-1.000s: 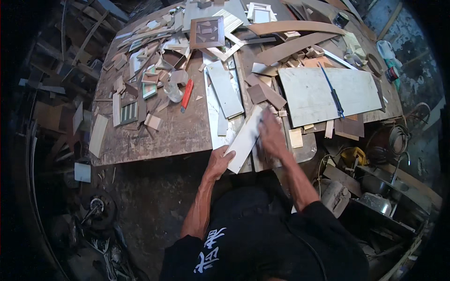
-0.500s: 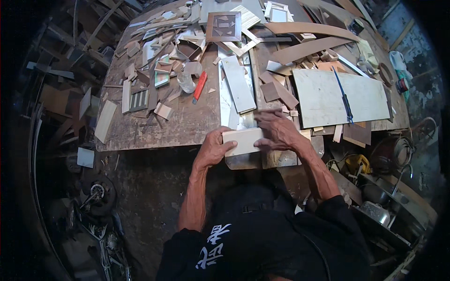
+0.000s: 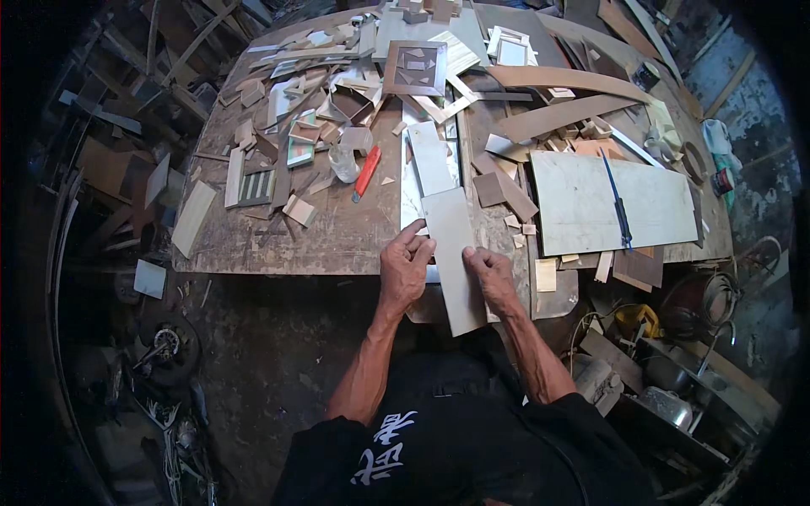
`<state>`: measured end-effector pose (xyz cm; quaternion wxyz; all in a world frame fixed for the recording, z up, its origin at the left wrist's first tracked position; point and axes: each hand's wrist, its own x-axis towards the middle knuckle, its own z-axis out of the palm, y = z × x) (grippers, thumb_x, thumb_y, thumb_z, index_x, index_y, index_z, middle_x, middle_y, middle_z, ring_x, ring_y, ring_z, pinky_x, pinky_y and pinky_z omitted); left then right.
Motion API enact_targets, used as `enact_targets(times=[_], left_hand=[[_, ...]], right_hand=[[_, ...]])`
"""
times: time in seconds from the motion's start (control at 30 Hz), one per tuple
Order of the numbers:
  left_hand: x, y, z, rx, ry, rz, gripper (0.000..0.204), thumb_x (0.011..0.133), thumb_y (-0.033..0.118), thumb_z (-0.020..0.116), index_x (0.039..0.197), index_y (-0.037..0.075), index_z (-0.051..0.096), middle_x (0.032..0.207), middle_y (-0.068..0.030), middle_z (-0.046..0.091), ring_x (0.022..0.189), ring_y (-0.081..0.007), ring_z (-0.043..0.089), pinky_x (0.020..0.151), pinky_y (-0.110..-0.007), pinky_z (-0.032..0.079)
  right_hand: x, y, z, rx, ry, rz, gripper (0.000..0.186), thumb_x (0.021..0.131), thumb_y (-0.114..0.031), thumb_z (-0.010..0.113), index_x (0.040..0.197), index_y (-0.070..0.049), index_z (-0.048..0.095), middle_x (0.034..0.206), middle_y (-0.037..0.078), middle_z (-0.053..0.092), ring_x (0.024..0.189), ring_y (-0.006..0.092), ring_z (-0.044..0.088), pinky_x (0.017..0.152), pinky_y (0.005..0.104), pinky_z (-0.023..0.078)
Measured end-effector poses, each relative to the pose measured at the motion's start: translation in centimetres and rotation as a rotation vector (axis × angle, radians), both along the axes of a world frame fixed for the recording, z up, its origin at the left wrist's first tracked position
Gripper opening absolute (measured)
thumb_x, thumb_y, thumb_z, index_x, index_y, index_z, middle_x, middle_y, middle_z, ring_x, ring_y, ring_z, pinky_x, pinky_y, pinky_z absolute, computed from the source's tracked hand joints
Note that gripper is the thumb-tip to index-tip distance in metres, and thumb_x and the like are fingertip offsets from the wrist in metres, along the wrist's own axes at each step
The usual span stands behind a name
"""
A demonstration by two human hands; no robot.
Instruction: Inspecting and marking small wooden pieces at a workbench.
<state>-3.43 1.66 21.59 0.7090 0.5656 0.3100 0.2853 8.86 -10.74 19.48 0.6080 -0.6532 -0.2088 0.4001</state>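
Note:
A pale, flat wooden board is held lengthwise over the bench's front edge. My left hand is closed on its left edge, and my right hand pinches its right edge between thumb and fingers. The board's near end points toward my body. Its far end overlaps another pale board lying on the bench along a white strip. To the left of these lie a red utility knife and a clear jar.
The worn workbench carries wood offcuts and a framed panel. At right, a slim blue-and-black tool rests on a wide white board. Curved brown strips lie behind. Metal basins stand at lower right.
The board has turned from crosswise to lengthwise, and its broad face now shows. My right hand has come down from its far side to its right edge; the view has shifted slightly.

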Motion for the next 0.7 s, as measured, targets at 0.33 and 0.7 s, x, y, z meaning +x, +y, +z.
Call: enact_targets(times=[0.33, 0.7], left_hand=[[0.6, -2.7, 1.6, 0.458, -0.007, 0.201, 0.033, 0.092, 0.002, 0.050, 0.124, -0.001, 0.059, 0.112, -0.0139, 0.066, 0.103, -0.0202, 0.062, 0.091, -0.031, 0.046], [1.4, -1.6, 2.3, 0.943, 0.336, -0.117, 0.098, 0.065, 0.028, 0.079, 0.141, -0.006, 0.027, 0.107, -0.0236, 0.053, 0.091, -0.0390, 0.054, 0.082, -0.044, 0.048]], right_hand=[[-4.4, -0.9, -0.9, 0.052, -0.038, -0.005, 0.034, 0.090, -0.020, 0.067, 0.066, 0.001, 0.056, 0.060, -0.005, 0.042, 0.058, 0.0059, 0.035, 0.050, 0.0257, 0.028], [-3.2, -2.4, -0.1, -0.011, -0.371, 0.249, 0.019, 0.087, -0.009, 0.060, 0.101, 0.003, 0.065, 0.087, 0.006, 0.066, 0.078, 0.0136, 0.058, 0.071, 0.0282, 0.048]])
